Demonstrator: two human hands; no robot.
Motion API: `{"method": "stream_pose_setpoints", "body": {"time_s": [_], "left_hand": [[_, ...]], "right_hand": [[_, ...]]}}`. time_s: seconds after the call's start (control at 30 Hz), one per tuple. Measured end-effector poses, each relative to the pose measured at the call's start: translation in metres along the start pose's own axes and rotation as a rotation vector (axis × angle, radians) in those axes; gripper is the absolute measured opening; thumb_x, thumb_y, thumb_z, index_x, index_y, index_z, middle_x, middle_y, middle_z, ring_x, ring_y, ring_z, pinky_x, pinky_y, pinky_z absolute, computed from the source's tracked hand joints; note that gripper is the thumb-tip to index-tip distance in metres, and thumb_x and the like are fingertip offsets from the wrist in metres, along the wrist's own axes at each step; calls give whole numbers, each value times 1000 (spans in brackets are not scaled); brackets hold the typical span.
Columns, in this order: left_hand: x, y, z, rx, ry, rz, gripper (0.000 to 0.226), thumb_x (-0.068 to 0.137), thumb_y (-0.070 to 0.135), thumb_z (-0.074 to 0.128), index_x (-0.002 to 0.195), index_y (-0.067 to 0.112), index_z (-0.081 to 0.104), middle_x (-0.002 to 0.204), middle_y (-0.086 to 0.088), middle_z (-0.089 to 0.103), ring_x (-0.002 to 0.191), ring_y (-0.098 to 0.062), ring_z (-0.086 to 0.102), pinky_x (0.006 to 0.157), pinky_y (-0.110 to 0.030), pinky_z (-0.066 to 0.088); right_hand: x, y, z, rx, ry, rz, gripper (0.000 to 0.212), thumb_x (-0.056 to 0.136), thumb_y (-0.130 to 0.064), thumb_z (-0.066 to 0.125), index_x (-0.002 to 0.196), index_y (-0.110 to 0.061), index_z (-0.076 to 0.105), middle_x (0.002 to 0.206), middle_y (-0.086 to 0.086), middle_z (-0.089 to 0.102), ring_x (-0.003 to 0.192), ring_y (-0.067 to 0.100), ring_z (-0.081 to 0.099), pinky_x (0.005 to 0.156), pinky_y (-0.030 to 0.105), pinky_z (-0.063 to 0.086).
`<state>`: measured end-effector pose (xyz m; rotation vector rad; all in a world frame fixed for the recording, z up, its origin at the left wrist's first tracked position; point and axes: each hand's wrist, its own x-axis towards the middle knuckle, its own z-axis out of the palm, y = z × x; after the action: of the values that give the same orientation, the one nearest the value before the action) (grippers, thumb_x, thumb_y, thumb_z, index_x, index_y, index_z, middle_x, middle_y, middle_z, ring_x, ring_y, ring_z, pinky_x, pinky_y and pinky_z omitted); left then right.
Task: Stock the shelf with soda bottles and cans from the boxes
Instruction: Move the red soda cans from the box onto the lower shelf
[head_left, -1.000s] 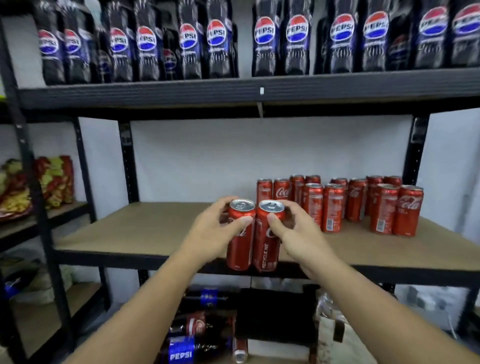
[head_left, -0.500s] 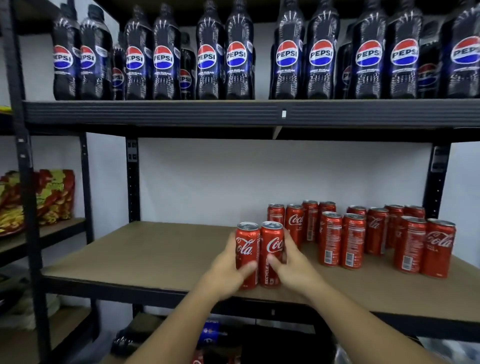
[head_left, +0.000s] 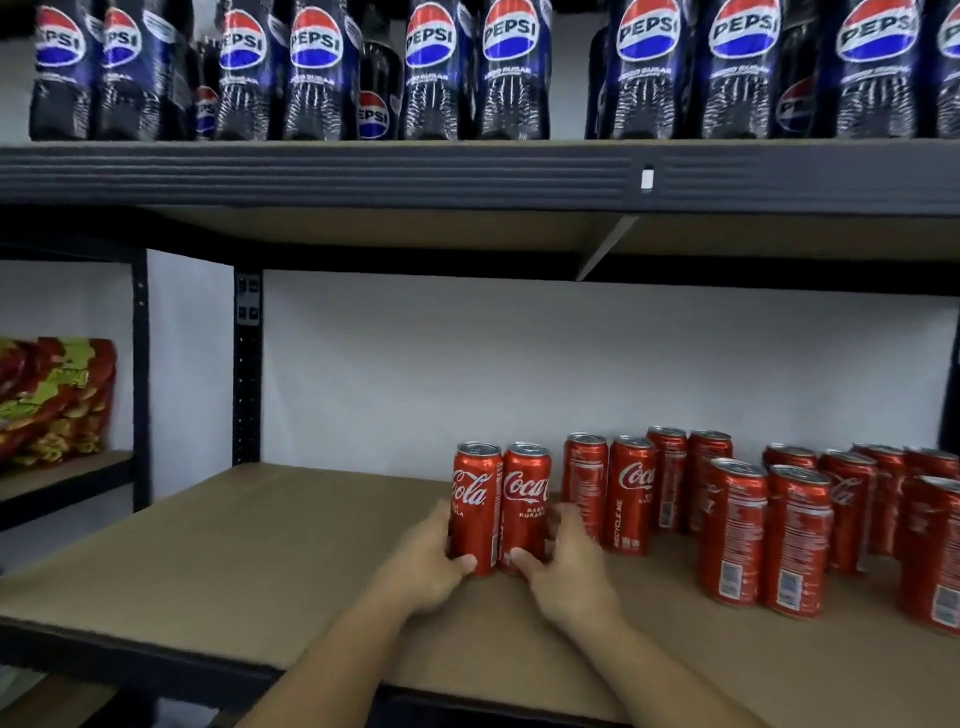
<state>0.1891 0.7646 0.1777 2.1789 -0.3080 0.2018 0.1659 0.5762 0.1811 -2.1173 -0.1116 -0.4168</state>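
Left hand (head_left: 423, 569) and right hand (head_left: 569, 574), seen from the head camera, reach in side by side over the front edge of the middle shelf board (head_left: 234, 545). Each is clamped on the lower part of its own red Coca-Cola can. The left hand grips the left can (head_left: 475, 506), with its thumb across the can's front near the base. The right hand grips the right can (head_left: 525, 504) in the same way, its fingers curled round the can's right side. Both cans are upright, bases on the board, and touch or nearly touch one another. They stand about midway along the board's width and roughly halfway between its front and back edges.

Just to their right begins a cluster of stocked cans (head_left: 737, 530), all upright, which fills the board toward its right edge from the back edge forward. The nearest of these stands just beside the right hand's fingers.

Above, the dark upper shelf beam (head_left: 363, 174) carries a row of Pepsi bottles (head_left: 436, 67) along its full width. A white wall (head_left: 519, 364) closes the back. At the far left, beyond a perforated upright (head_left: 247, 374), snack bags (head_left: 52, 395) lie on a neighbouring shelf.
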Motion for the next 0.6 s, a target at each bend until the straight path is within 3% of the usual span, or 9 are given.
{"method": "stream_pose_setpoints", "body": {"time_s": [0.13, 0.2, 0.3, 0.37, 0.43, 0.6], "left_hand": [[42, -11, 1, -24, 20, -24, 64, 93, 15, 71, 148, 29, 42, 144, 5, 57, 131, -13, 54, 113, -36, 41], [56, -15, 4, -37, 39, -41, 59, 91, 20, 74, 144, 29, 49, 135, 5, 62, 126, -15, 58, 111, -38, 44], [63, -19, 10, -93, 133, 8, 45, 86, 22, 81, 125, 27, 59, 113, 5, 69, 98, -4, 64, 86, -20, 50], [61, -20, 13, -108, 224, 40, 42, 82, 23, 85, 109, 22, 54, 104, 7, 70, 89, -2, 65, 74, -19, 50], [60, -24, 13, -120, 269, 67, 38, 81, 18, 85, 99, 17, 52, 97, 7, 71, 88, -7, 69, 75, -23, 55], [61, -25, 8, -50, 246, 108, 16, 79, 13, 80, 73, 25, 71, 76, 9, 73, 79, -11, 69, 77, -30, 56]], "right_hand": [[33, -1, 19, -91, 148, 25, 33, 85, -27, 81, 97, -21, 51, 97, -4, 62, 95, 17, 64, 79, 29, 49], [43, 2, 27, -162, 168, 21, 22, 89, -29, 76, 86, -24, 54, 90, -6, 63, 89, 15, 64, 75, 28, 49], [53, 9, 33, -204, 150, -1, 8, 93, -27, 71, 92, -26, 63, 98, -4, 68, 89, 13, 62, 76, 24, 47], [56, 12, 34, -217, 130, -10, 9, 94, -26, 69, 103, -24, 69, 107, -3, 69, 96, 13, 63, 81, 23, 48], [57, 14, 34, -216, 127, -9, 17, 96, -25, 67, 112, -21, 70, 113, -2, 69, 102, 15, 64, 84, 22, 47], [56, 13, 34, -283, 104, -9, 25, 98, -26, 64, 119, -15, 69, 119, 3, 70, 110, 20, 65, 90, 26, 49]]}}
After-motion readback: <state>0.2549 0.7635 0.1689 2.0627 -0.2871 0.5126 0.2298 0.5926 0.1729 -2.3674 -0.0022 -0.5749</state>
